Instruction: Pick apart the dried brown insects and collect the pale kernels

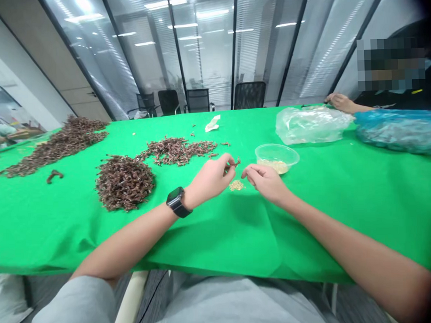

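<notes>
Green cloth (345, 223); L hand (211, 178) pinches brown sprig (235, 163), tip rightward

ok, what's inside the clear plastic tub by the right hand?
A shallow layer of pale grainy material lies in the clear plastic tub, beside the right hand. The grains are too small to identify, and they hide the tub's floor beneath them.

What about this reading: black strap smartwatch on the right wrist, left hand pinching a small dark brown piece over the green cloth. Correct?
Wrong wrist. The head view shows the black strap smartwatch on the left wrist, not the right. The rest stands: the left hand pinches the small dark brown piece over the green cloth.
</notes>
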{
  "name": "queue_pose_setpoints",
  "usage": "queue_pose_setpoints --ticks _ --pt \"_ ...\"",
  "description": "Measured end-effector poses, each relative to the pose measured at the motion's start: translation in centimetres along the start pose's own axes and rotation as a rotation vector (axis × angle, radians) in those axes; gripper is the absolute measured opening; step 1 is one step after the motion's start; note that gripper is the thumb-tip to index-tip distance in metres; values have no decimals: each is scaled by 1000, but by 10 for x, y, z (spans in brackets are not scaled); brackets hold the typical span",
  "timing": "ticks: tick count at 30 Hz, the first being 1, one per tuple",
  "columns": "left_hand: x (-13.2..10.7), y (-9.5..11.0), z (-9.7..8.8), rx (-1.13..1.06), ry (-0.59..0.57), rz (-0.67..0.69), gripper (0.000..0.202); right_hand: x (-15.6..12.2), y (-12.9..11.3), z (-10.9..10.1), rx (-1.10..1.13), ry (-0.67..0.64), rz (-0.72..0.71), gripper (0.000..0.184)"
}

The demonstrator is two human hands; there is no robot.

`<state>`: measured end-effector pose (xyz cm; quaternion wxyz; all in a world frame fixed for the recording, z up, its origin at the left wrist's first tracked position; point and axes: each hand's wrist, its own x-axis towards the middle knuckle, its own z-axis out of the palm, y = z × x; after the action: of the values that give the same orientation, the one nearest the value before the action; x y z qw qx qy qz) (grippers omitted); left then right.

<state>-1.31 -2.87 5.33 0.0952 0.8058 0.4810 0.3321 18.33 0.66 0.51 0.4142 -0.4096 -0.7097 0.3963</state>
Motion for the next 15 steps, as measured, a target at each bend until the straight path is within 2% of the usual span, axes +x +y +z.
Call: queue_pose_setpoints --ticks 4,6,8,11,15 --pt "-22 -4 -38 -15 -97 40 16 -2 -1 0 1 -3 45 33" --pt "-37 -11 -59 9 -59 78 16 -3 -4 0 1 -1 48 33" --pt "-52 -20 -83 73 -27 55 18 -5 -6 0 9 3 43 34" --pt "-73 -34 -124 203 -3 -100 21 -5 -7 -1 23 10 41 34" --pt "-96 -51 -180 452 146 -390 20 -4 -5 -2 7 13 50 33"
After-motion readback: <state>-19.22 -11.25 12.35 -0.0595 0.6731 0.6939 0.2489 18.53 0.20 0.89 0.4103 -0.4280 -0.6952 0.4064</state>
